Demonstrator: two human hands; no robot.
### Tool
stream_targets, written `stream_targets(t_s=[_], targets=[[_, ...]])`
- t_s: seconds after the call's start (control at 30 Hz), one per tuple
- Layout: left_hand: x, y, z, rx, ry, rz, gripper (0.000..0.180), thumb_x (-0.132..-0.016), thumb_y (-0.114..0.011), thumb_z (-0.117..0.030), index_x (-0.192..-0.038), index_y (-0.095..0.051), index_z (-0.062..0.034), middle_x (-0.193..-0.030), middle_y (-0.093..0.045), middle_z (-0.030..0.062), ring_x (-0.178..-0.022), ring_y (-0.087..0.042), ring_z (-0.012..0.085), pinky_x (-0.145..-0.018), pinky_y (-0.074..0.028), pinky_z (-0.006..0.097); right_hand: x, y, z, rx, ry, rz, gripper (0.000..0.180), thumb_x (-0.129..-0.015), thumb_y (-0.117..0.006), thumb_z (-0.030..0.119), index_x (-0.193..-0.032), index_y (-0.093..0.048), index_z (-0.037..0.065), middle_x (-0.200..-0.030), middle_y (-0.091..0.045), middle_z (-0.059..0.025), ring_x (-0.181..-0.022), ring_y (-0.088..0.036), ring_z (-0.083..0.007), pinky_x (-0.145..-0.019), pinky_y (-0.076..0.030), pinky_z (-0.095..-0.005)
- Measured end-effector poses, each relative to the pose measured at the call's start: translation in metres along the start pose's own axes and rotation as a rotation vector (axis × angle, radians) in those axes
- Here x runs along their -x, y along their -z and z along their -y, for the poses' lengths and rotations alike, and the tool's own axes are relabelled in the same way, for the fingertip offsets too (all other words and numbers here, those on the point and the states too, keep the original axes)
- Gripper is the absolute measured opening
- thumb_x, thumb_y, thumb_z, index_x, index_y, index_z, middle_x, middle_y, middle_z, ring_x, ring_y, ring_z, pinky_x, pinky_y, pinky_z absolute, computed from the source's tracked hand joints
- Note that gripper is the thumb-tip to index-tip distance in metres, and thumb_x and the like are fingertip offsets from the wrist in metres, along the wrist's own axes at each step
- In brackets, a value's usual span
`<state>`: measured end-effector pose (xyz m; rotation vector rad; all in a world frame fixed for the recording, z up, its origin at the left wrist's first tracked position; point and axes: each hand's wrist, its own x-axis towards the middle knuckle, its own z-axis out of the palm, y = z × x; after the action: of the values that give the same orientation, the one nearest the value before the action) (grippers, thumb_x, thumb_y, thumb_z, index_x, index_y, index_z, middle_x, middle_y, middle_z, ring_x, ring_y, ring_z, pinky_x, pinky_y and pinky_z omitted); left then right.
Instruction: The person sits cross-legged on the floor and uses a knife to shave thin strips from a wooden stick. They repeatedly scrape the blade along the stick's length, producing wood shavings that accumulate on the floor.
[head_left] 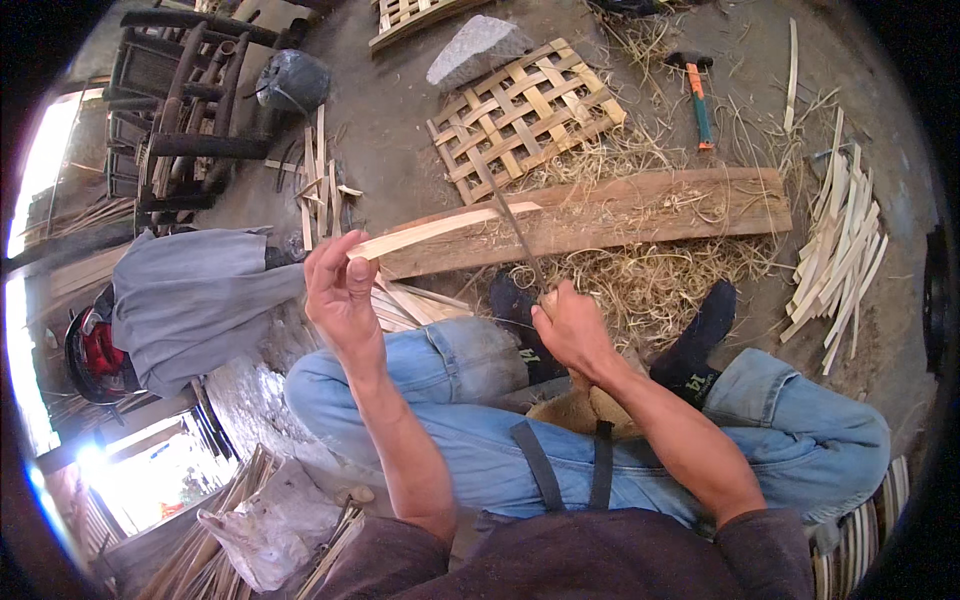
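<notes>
Through the head camera, the left of two side-by-side fisheyes, I look steeply down and forward from above the near side of the wooden plank (655, 208), fairly close; my wide, rim-bent view reaches past both plank ends.

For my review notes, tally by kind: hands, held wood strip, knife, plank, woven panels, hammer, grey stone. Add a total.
Left hand and right hand: 2
Wood strip, held: 1
Knife: 1
Plank: 1
Woven panels: 2
Hammer: 1
Grey stone: 1
Total: 9
</notes>
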<state>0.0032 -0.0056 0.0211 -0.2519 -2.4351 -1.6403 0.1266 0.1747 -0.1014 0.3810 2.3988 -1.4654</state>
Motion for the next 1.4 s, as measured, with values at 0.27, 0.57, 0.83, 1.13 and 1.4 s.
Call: stream_targets(t_s=[0.27,0.57,0.83,1.13,1.4], targets=[[-0.001,-0.011,0.004,-0.011,-0.024,-0.056,0.04,-0.087,-0.072,-0.029,-0.111,-0.065,0.0025,-0.099,-0.069,0.0096,-0.091,-0.064,0.0142,-0.081,-0.051,0.025,0.027,0.004,0.064,-0.272,0.254,-0.015,0.04,-0.087,-0.065,0.022,-0.112,-0.047,-0.003,-0.074,-0.062,-0.0287,-0.072,-0.064,-0.0457,-0.064,-0.052,-0.05],[-0.001,-0.016,0.009,-0.016,-0.06,-0.118,0.042,-0.085,-0.074,-0.032,-0.105,-0.063,0.0038,-0.095,-0.068,0.0099,-0.089,-0.065,0.0155,-0.079,-0.055,0.026,-0.015,-0.005,0.006,-0.056,0.168,0.007,0.042,-0.089,-0.058,0.028,-0.108,-0.05,-0.009,-0.08,-0.063,-0.0313,-0.078,-0.064,-0.0476,-0.071,-0.053,-0.0507],[-0.001,-0.016,0.009,-0.135,-0.096,-0.146,0.03,-0.086,-0.074,-0.027,-0.086,-0.066,0.0011,-0.083,-0.067,0.0072,-0.073,-0.061,0.0106,-0.07,-0.052,0.024,-0.006,0.017,0.038,-0.206,0.066,0.029,0.036,-0.087,-0.061,0.023,-0.103,-0.048,-0.006,-0.076,-0.063,-0.0299,-0.076,-0.064,-0.0476,-0.07,-0.052,-0.0525],[-0.008,-0.005,0.013,-0.103,-0.119,-0.114,0.031,-0.086,-0.074,-0.028,-0.083,-0.065,0.001,-0.079,-0.064,0.0034,-0.069,-0.056,0.0089,-0.064,-0.05,0.023,-0.012,0.018,0.026,-0.226,0.187,0.03,0.036,-0.083,-0.065,0.021,-0.104,-0.052,-0.005,-0.077,-0.063,-0.0288,-0.076,-0.064,-0.045,-0.07,-0.052,-0.05],[-0.011,0.006,0.016,-0.139,-0.1,-0.037,0.033,-0.085,-0.074,-0.031,-0.083,-0.064,0.0008,-0.079,-0.063,0.0024,-0.07,-0.052,0.0073,-0.064,-0.041,0.02,-0.012,0.031,0.03,-0.226,0.249,0.114,0.034,-0.082,-0.066,0.018,-0.105,-0.054,-0.004,-0.075,-0.063,-0.0256,-0.073,-0.064,-0.0444,-0.067,-0.051,-0.0465]])
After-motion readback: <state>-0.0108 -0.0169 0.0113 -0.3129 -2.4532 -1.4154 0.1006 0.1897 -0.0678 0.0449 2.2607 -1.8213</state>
